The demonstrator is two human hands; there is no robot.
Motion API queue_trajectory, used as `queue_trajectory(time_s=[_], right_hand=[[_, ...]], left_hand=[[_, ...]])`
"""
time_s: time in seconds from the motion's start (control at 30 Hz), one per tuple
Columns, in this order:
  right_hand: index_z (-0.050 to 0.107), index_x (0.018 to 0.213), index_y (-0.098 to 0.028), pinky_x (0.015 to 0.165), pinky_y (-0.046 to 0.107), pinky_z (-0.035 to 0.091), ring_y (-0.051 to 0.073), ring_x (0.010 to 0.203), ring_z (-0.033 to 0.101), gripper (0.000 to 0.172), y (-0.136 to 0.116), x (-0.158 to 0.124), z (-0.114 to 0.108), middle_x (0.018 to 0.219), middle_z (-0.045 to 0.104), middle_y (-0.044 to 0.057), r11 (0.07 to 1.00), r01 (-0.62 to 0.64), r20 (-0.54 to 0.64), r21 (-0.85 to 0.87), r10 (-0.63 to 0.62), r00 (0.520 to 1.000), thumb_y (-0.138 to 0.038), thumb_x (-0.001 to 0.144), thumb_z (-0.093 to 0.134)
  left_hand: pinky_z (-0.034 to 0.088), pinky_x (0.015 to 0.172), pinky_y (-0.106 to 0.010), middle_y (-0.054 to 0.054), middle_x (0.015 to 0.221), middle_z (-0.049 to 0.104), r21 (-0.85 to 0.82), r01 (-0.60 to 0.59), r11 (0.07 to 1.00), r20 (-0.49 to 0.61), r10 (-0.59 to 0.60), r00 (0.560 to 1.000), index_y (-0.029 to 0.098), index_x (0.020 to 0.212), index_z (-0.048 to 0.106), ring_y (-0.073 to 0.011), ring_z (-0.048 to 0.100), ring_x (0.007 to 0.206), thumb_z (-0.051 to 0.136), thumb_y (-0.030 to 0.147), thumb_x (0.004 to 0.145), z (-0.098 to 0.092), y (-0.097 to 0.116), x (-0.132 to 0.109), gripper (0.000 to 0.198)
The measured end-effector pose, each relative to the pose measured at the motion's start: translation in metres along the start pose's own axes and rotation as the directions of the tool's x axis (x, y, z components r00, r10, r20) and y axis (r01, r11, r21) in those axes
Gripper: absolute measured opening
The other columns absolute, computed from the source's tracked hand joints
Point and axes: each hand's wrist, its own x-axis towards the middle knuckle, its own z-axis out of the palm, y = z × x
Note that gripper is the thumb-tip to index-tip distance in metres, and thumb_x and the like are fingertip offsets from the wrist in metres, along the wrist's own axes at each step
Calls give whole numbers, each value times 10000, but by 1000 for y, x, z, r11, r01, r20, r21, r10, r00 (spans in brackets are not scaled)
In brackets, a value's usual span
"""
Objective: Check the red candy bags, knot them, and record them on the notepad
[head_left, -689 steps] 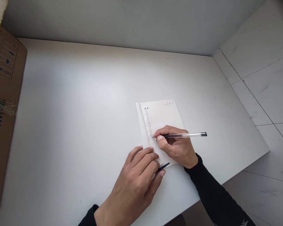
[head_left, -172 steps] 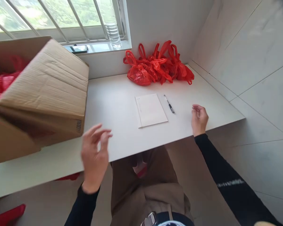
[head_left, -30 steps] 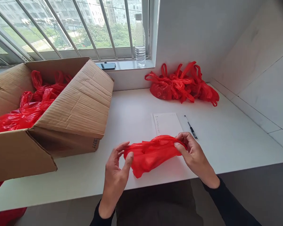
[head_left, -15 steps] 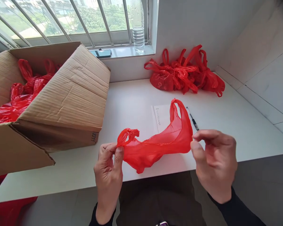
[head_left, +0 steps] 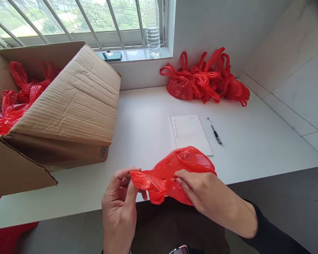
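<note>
Bag (head_left: 187, 160), red, hung above the near edge of the table (head_left: 140, 120), its end pinched in the left hand (head_left: 120, 203), its middle gripped by the right hand (head_left: 202, 190). Gathering it seemed the step; the next move likely called for steady pinching.

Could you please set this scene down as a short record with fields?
Left hand: pinching one end of a red bag
Right hand: at the bag's middle, grip unclear
Notebook: on the white table, beyond the bag
Pen: right of the notebook
Cardboard box: left, open, more bags inside
Bunched bags: at the table's back
Windowsill: phone, clear bottle
</note>
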Motion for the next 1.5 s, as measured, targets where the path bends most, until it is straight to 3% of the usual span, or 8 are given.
queue_trajectory(time_s=[0.17,0.3,0.47,0.63,0.8,1.0,1.27,1.5], right_hand=[[143,1612,-186,432,305,296,176,492,529,598,18,5,18,679,601,-7,988,-50,16,-146,53,998,-314,1053,313],[43,1625,-193,442,302,278,170,489,492,688,25,6,26,679,559,-24,979,13,-93,-205,-33,995,-285,1026,370],[324,1512,-191,461,318,280,179,533,518,538,16,13,18,717,613,-8,980,46,-104,-193,-67,992,-145,978,371],[621,1198,-228,474,309,328,188,585,590,390,5,24,5,782,693,42,985,-49,-73,-167,37,997,-50,911,426],[656,1150,-270,617,306,472,224,769,669,331,11,27,4,836,730,38,1000,-15,-155,16,17,988,-110,901,506],[652,867,-250,584,304,444,206,675,662,195,15,38,5,785,728,42,995,-70,-151,76,81,985,-98,902,534],[665,1054,-273,743,325,530,213,870,681,244,13,25,3,950,733,28,977,125,-124,172,-104,987,-189,972,452],[647,934,-245,574,314,448,193,666,612,211,18,39,9,791,690,38,996,-27,-142,-90,14,990,-148,951,461]], left_hand=[[466,511,-237,34,627,621,-17,122,992,165,-118,979,304,1068,669,-133,506,516,685,476,917,-1,-1,-8,230],[553,652,-281,-19,920,675,-111,94,989,154,-76,985,296,994,710,-180,609,714,712,489,871,-1,5,-11,228],[540,627,-312,-43,815,560,-214,256,943,192,-216,957,222,798,645,-184,533,674,543,554,935,13,19,-11,373],[503,582,-239,18,777,552,-136,295,946,245,-257,935,251,850,514,-137,536,641,783,365,803,16,17,-5,295],[499,496,-235,48,638,559,-162,392,905,198,-360,912,285,1060,583,-133,539,516,766,365,783,9,16,-7,342],[531,469,-275,-4,733,669,-132,469,873,224,-434,872,293,1131,623,-192,641,559,788,461,758,3,16,-13,441],[486,485,-186,41,626,545,-188,473,861,231,-429,873,220,783,594,-85,497,504,793,482,815,4,15,-11,331],[534,517,-229,27,666,573,-158,365,917,227,-326,918,263,1020,691,-123,555,541,794,465,815,-2,19,-8,305]])
